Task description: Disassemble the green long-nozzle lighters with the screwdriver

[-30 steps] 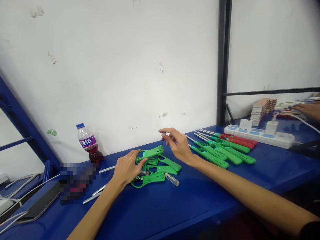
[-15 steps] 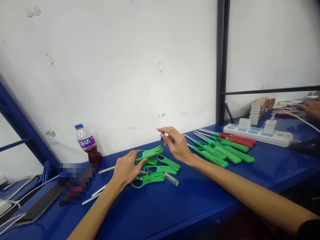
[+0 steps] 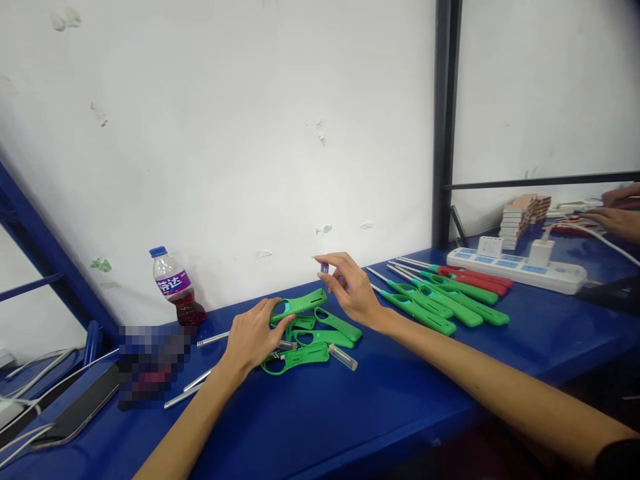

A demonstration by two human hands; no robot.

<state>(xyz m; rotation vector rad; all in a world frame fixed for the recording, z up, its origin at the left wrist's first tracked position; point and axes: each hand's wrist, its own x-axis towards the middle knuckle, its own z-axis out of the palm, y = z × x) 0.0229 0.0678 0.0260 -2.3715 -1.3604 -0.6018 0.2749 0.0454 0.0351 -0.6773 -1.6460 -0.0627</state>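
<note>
My left hand [image 3: 254, 337] is closed around the trigger end of a green utility lighter [image 3: 304, 305], which it holds above a small heap of parts. My right hand [image 3: 354, 293] pinches the purple handle of a small screwdriver [image 3: 325, 268], its shaft pointing down at the lighter's far end. Under the held lighter lie several green lighter casings [image 3: 340, 325], one of them an open half shell [image 3: 313, 360]. A clear tube [image 3: 343, 358] rests beside them. Silver metal rods [image 3: 187, 395] show to the left of my left wrist, partly covered by it.
Several green lighters [image 3: 425, 313] and red ones [image 3: 493, 283] lie in a row at right, near a white power strip [image 3: 560, 277]. A drink bottle [image 3: 175, 287] stands by the wall. At left lies a phone [image 3: 80, 410] among cables. A co-worker's hands [image 3: 620, 217] show at far right.
The fingers of my right hand have shifted slightly on the screwdriver, baring more of its purple handle. My left hand and the lighter stay put. The co-worker's hands have moved a little.
</note>
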